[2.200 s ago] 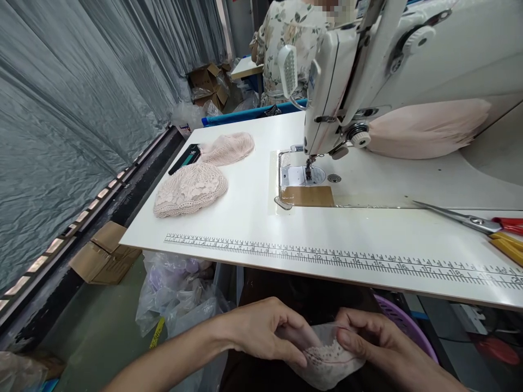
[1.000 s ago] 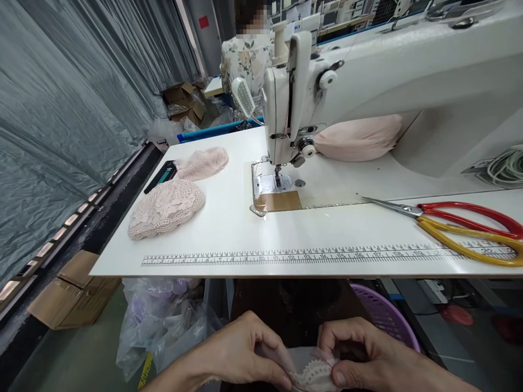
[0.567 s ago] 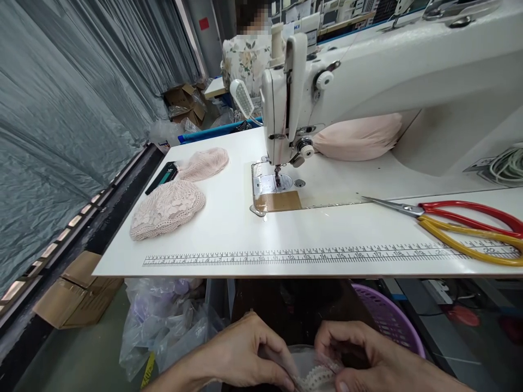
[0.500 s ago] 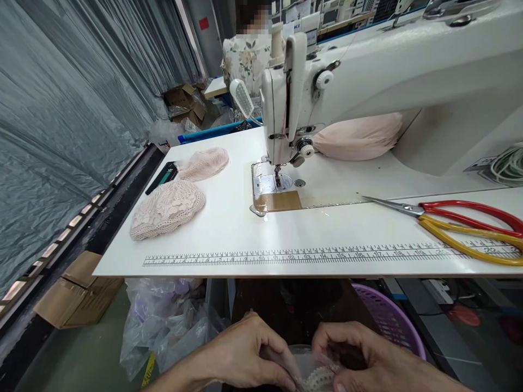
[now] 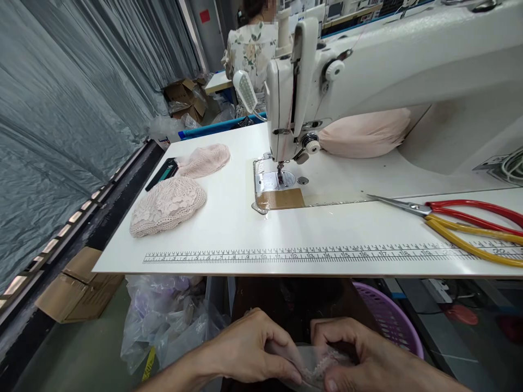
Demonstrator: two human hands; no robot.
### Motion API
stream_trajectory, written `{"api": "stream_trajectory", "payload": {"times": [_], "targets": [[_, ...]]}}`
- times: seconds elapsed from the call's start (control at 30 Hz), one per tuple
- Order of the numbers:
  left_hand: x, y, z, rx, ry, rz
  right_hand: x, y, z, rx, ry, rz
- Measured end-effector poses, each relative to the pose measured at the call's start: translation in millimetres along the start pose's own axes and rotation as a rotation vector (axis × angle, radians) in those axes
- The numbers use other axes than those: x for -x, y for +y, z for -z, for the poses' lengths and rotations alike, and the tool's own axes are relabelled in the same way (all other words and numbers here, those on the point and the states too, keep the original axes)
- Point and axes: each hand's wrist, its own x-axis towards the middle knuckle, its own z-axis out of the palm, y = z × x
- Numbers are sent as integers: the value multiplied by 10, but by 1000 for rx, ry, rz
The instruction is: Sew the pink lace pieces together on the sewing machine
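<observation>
Low in the view, below the table's front edge, my left hand [image 5: 261,351] and my right hand [image 5: 353,356] pinch a strip of pale lace trim with sheer fabric [image 5: 312,365] between them. Fingertips and thumbs of both hands are closed on it, and part of the lace is hidden by the right fingers. Beyond the hands stands a white sewing machine [image 5: 281,109], its needle and presser foot [image 5: 280,173] over the metal plate. Two pale pink lace pieces, a nearer one [image 5: 168,207] and a farther one [image 5: 206,160], lie on the table's left side.
Scissors [image 5: 425,209] with red and yellow handles lie at the table's right. A pink fabric bundle [image 5: 363,133] sits under the machine arm. Below are a purple basket [image 5: 392,316], plastic bags [image 5: 163,316] and a cardboard box [image 5: 77,288]. Another person [image 5: 251,54] is behind the machine.
The lace has shifted slightly between my fingers, and my right hand is turned a little more over it. My view has shifted slightly; the things on the table lie as before.
</observation>
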Motion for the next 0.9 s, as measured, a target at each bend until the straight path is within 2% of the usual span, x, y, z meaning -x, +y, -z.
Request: {"api": "stream_trajectory", "payload": {"times": [0.17,0.33,0.47,0.57,0.73,0.9], "targets": [[15,21,17,22,18,18,-14,-50,2,28,-30,-3],[27,-34,35,72,31,43,-22,31,59,-7,-37,-37],[29,-85,31,202,-31,39,-56,94,52,-61,-81,-67],[56,-123,69,248,-89,25,-63,123,66,-51,-67,-62],[118,-206,149,187,-66,-10,-35,197,116,-146,-32,-73],[128,-241,136,270,-78,-23,-16,205,94,-193,24,-93]]}}
